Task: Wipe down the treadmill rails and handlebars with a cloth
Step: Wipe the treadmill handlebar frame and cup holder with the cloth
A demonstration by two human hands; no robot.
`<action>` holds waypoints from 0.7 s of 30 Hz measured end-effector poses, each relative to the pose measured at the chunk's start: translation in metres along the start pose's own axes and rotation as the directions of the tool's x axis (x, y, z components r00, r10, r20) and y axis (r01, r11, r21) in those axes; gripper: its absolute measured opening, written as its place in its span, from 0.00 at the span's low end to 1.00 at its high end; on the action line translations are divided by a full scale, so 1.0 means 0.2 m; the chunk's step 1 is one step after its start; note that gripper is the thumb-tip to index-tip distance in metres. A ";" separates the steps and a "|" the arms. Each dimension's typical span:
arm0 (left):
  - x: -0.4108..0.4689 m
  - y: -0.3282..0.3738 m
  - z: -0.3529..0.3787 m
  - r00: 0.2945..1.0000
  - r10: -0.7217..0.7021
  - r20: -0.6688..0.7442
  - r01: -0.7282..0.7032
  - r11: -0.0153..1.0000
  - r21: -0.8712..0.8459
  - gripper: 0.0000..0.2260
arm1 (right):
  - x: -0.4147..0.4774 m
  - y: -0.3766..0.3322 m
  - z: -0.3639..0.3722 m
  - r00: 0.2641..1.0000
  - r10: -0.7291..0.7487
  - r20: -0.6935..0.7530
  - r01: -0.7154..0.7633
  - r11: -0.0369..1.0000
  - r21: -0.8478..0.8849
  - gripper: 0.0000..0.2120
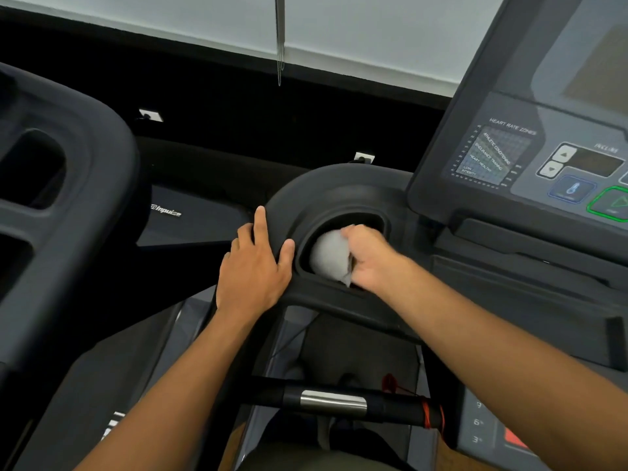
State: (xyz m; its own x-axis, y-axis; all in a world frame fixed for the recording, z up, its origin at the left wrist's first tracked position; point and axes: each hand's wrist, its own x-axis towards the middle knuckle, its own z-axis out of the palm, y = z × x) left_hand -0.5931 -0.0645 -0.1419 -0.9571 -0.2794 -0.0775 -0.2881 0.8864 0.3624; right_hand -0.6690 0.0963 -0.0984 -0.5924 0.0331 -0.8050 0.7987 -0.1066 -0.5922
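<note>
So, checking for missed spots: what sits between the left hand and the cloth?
Only the cup holder's black rim separates the left hand from the cloth, per the head view.

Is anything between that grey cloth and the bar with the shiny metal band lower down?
Only the near rim of the cup holder: the right hand grips the cloth down inside that recess, so it must lift out over the rim. Below it, nothing visible blocks the way to the handlebar.

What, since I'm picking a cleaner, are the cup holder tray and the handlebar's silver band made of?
Cup holder tray: likely moulded plastic, matte black, soft dull highlights. Silver band: seemingly metal, polished, bright streaked reflections.
</note>
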 end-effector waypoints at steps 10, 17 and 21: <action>-0.01 0.01 -0.01 1.000 -0.015 -0.004 0.015 1.000 -0.022 0.35 | -0.04 0.11 -0.04 0.771 -0.605 0.200 0.369 0.167 -0.914 0.22; 0.00 0.01 -0.01 1.000 -0.013 -0.011 0.013 1.000 -0.013 0.35 | 0.13 0.17 0.05 0.926 -0.357 0.122 0.208 0.213 -0.955 0.19; 0.00 0.01 -0.02 1.000 -0.013 -0.012 0.013 1.000 -0.021 0.35 | 0.10 0.15 0.07 0.942 -0.244 0.230 0.256 0.083 -0.963 0.20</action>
State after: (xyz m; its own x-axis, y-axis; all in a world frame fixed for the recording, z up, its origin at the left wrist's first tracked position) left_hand -0.5925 -0.0642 -0.1385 -0.9528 -0.2953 -0.0709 -0.2995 0.8750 0.3804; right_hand -0.6589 0.0791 -0.1312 -0.7771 -0.1712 -0.6057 0.0161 0.9566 -0.2910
